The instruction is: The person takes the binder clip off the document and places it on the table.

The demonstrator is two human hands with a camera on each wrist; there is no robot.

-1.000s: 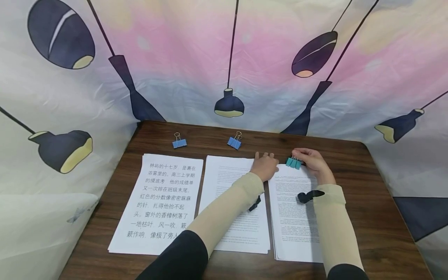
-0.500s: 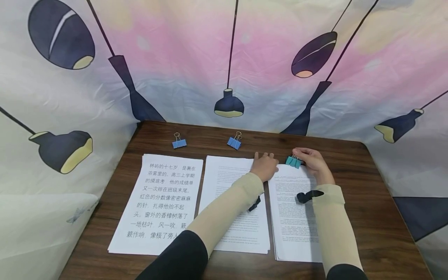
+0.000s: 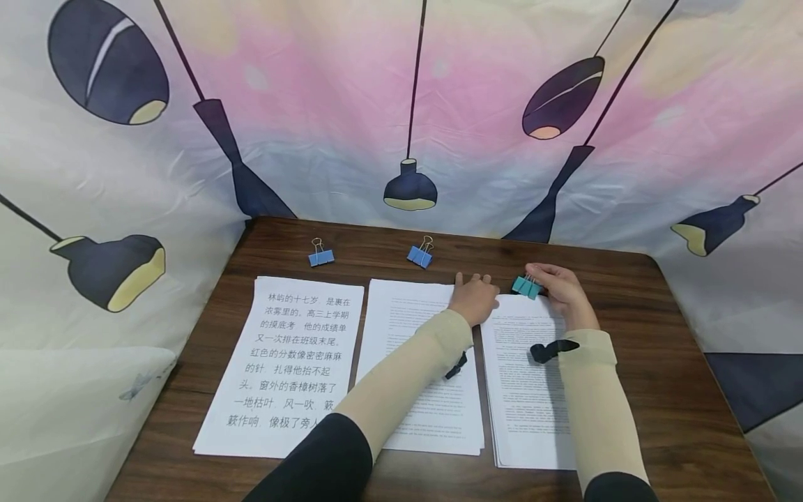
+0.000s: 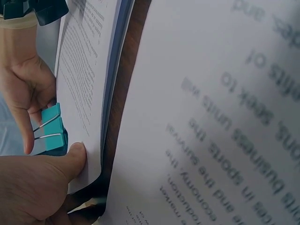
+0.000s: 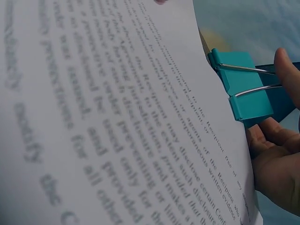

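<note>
My right hand [image 3: 562, 289] pinches a teal binder clip [image 3: 527, 286] by its wire handles. The clip's mouth is right at the far edge of the right-hand paper stack [image 3: 527, 390], as the right wrist view shows with the teal clip [image 5: 243, 86] beside the printed page [image 5: 140, 122]. My left hand [image 3: 475, 298] grips that stack's far left corner. In the left wrist view the left thumb [image 4: 76, 157] lies on top of the sheets, close to the clip, with the other fingers partly hidden below.
A middle paper stack [image 3: 401, 348] lies under my left forearm. At the left is a stack in large Chinese print [image 3: 295, 348]. Two blue binder clips, one on the left [image 3: 321, 258] and one in the middle [image 3: 419, 256], lie behind them. A printed curtain [image 3: 339, 125] hangs behind the wooden table [image 3: 665, 390].
The right hand and teal clip have shifted slightly toward the back, and the clip has tilted a little at the stack's edge. The left hand has stayed in place.
</note>
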